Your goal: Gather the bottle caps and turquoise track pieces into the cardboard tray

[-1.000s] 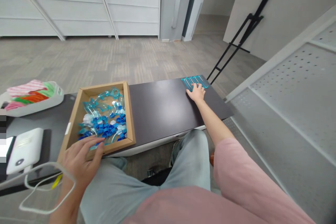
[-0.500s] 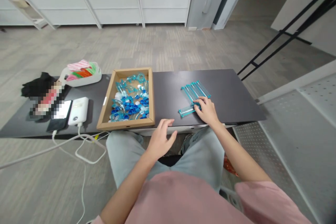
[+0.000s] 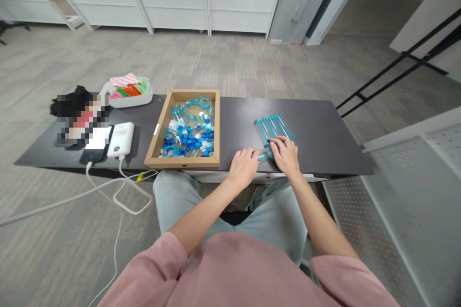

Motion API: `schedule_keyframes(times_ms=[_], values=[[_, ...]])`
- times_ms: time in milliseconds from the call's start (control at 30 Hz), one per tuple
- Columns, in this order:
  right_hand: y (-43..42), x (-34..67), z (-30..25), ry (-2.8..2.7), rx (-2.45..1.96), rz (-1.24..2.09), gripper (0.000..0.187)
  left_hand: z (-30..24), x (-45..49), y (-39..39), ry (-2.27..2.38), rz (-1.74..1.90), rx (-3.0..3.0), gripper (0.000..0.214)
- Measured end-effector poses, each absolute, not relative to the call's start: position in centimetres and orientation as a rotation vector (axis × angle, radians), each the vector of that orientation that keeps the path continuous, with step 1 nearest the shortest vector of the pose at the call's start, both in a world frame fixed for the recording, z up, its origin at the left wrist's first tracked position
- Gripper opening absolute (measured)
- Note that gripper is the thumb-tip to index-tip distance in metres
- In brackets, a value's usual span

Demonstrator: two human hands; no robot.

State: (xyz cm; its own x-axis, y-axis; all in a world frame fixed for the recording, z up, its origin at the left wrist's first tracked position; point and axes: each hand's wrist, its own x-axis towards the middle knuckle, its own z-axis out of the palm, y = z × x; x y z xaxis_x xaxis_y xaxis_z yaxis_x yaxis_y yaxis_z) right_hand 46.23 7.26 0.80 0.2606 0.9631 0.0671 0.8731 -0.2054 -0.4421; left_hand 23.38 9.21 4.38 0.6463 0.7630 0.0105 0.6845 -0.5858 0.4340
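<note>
Several clear teal tubes lie side by side on the dark table. One more teal tube lies crosswise at the near end of the row, between my two hands. My right hand rests on its right end with fingers curled over it. My left hand touches its left end near the table's front edge. A wooden tray to the left holds several blue and white caps and clear teal pieces.
A white basket with striped cloths, a white power bank, a phone and cables sit at the table's left. A black stand leg crosses the floor at right. A perforated grey panel lies on the right.
My left hand left the tray's near edge and came to the tube by my right hand. My right hand drew a tube from the row toward me. The view swung left.
</note>
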Motion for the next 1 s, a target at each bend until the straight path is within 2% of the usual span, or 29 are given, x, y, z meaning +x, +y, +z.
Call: schedule_keyframes(times_ms=[133,267,400,533,633,733,867,1000], values=[[7.6,46.5,0.5,-1.615,-2.130,0.329,0.063,7.5,18.3,8.1,1.194,0.416,2.453,0.048],[7.6,46.3,1.1,-1.642,-2.169,0.337,0.065,10.6,10.1,10.9,1.431,0.679,2.327,0.049],[7.5,45.7,1.9,-1.653,-2.232,0.351,0.073,10.9,2.5,15.3,1.561,0.792,2.239,0.048],[7.6,45.3,2.1,-1.644,-2.244,0.343,0.077,10.1,-0.1,16.9,1.508,0.767,2.231,0.042],[7.5,45.3,1.9,-1.644,-2.232,0.340,0.075,10.1,2.9,15.9,1.493,0.801,2.254,0.039],[7.3,45.4,1.7,-1.638,-2.203,0.330,0.070,9.8,9.6,13.9,1.306,0.772,2.335,0.033],[7.2,45.5,1.6,-1.635,-2.198,0.341,0.067,8.3,20.0,11.9,1.027,0.463,2.517,0.040],[7.3,45.7,1.7,-1.632,-2.193,0.372,0.067,6.8,26.6,12.0,1.045,0.316,2.567,0.042]])
